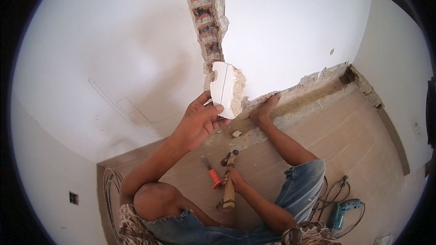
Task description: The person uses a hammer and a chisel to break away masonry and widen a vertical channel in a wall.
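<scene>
A broken chunk of wall plaster (222, 88) is held up in the air, in front of the white wall (136, 41), around the lower end of the exposed brick channel (202, 11). Its face is smooth and white, with a thin dark line running down it and a small notch in its left edge. Along the right side it breaks away into rough, crumbly, tan material.

The person's left hand (200, 122) is clamped on the lower part of this piece, thumb pressed across the white face, fingers curled behind the left side and under the bottom edge. The left forearm slants up from the lower left, passing just over the bent left knee.

The right hand (235, 179) is well apart from the left, down low over the wood-toned floor (272, 181), and wrapped around the wooden handle of a hammer (229, 190). The hammer's head points toward the wall side of the floor. Just beside it is a chisel (214, 178) with an orange-red grip; I can't tell whether the right fingers touch it. A small pale lump (236, 134) lies near the floor's broken wall-side edge.
</scene>
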Motion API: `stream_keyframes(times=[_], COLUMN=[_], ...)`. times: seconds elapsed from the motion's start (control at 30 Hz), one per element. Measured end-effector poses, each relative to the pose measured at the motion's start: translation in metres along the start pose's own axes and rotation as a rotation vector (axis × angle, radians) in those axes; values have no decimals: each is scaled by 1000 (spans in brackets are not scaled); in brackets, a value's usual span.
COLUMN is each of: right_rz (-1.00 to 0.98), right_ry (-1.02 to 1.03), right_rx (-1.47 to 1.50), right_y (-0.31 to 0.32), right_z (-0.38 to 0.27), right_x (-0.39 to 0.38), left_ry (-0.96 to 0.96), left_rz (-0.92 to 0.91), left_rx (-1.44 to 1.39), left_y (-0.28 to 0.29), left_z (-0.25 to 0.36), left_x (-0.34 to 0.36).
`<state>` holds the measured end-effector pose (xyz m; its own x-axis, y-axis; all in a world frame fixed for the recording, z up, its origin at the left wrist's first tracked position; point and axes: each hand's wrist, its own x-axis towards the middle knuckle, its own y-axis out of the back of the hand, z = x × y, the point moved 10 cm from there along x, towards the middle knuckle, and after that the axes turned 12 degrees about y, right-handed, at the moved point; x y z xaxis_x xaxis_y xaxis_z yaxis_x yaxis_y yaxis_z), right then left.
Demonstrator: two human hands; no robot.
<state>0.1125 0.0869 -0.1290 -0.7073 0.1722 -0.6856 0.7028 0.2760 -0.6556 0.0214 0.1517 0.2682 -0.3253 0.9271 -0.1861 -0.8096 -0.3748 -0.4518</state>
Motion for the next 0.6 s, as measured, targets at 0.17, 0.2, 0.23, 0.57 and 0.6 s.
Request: stream_keyframes(times=[0.17,0.2,0.23,0.57,0.6], right_rz=[-16,-34,-53,-42,-43], right_ry=[12,11,10,-15,-24], right_rx=[9,13,16,23,40], right_y=[-4,-5,-6,-5,-2], right_z=[0,0,-1,1,3], right_x=[0,0,0,3,4], left_ry=[-54,-58,-62,-79,-72], left_rz=[18,17,16,3,5], left_rx=[0,2,4,19,21], left_y=[0,-1,-3,-5,-5], left_z=[5,5,6,6,5], left_x=[-5,-4,-5,-4,-4])
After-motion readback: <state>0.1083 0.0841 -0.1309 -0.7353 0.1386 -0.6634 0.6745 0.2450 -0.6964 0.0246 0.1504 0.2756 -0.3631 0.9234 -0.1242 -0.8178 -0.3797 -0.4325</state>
